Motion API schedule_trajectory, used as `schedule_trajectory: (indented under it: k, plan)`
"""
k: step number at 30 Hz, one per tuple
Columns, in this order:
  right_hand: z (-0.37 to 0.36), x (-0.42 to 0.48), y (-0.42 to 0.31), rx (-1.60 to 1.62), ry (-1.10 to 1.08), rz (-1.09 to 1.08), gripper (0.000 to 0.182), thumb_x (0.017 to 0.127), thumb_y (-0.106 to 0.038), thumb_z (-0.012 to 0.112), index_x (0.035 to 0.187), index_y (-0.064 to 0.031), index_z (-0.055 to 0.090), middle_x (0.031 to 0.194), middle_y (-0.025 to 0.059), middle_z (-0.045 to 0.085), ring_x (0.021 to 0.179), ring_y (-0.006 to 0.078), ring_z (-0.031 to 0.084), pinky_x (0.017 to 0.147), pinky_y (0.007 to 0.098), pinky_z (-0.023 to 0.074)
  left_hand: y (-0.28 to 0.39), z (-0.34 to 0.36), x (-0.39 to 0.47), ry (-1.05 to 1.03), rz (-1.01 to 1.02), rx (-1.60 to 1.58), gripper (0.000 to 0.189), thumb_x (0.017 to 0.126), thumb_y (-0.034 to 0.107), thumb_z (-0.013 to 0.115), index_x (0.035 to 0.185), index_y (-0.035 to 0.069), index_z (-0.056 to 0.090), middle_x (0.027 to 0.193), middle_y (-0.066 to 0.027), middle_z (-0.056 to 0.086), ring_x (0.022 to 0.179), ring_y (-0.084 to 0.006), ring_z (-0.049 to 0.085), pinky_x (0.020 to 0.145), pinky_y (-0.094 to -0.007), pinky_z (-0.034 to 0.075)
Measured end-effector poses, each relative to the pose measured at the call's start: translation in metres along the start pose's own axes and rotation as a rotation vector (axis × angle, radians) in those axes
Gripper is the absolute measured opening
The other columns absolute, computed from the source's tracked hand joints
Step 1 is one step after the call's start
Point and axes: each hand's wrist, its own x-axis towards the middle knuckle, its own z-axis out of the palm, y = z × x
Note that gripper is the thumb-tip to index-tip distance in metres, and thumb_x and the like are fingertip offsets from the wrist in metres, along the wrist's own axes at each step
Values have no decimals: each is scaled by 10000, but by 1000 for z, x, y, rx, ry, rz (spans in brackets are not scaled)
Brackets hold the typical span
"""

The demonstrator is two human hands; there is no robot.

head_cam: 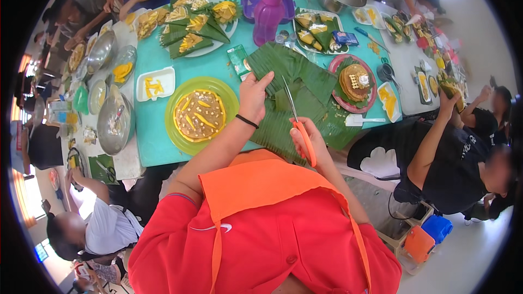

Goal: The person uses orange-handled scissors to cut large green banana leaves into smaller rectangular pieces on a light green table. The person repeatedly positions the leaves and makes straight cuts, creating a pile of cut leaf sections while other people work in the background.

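Note:
My left hand [252,97], a black band on its wrist, grips the near left edge of a green banana leaf piece [296,61] raised over the table. In my right hand [311,136] is a pair of scissors [306,143] with orange handles, its blades pointing up towards the leaf. The blades look almost together. Beneath both hands lie more banana leaf pieces [278,126], overlapping on the turquoise table. Left of my left forearm, a green plate [173,135] carries a round brown cake [199,115] topped with yellow strips and small pale cubes.
A pink plate [334,101] with stacked pancakes [354,82] stands right, near a white spatula [363,120]. Beyond the leaves are a purple bottle [268,18], a green box [238,60] and a platter [229,32] of leaf-wrapped food. People work around the tables.

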Motion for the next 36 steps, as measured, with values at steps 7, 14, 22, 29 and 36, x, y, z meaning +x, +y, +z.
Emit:
schedule_trajectory:
  k: [7, 14, 22, 29, 36]
  plan:
    - [3, 5, 3, 9, 11, 15, 466, 786, -347, 671, 1099, -60, 478, 581, -42, 430, 404, 38, 372, 367, 190, 293, -4, -3, 2, -15, 38, -40, 204, 820, 37, 599, 1019, -8, 582, 990, -65, 627, 856, -120, 581, 756, -256, 453]
    - [4, 8, 4, 5, 18, 21, 456, 785, -338, 674, 1087, -54, 485, 566, -45, 429, 402, 39, 372, 369, 190, 295, -5, -5, 3, -12, 27, -60, 194, 825, 33, 590, 1015, -7, 583, 991, -66, 625, 857, -123, 585, 751, -256, 460]
    - [4, 7, 1, 50, 14, 50, 426, 770, -302, 699, 1051, -55, 496, 550, -43, 430, 392, 38, 372, 361, 183, 296, -8, -8, 3, 13, -33, -76, 204, 827, 30, 584, 1026, -10, 573, 977, -74, 624, 830, -146, 601, 731, -274, 485]
    - [3, 18, 31, 48, 56, 194, 386, 759, -296, 712, 992, -64, 509, 486, -34, 420, 329, 55, 371, 315, 196, 288, -49, -45, 10, 151, -196, -46, 221, 822, 46, 589, 1037, 7, 558, 994, -78, 611, 852, -180, 597, 742, -325, 487]
    - [2, 27, 59, 18, 97, 280, 359, 754, -306, 718, 935, -65, 523, 480, -26, 433, 319, 61, 373, 305, 203, 291, -79, -68, 13, 279, -320, -80, 220, 821, 28, 569, 1040, 26, 544, 1003, -79, 609, 869, -201, 597, 739, -368, 494]
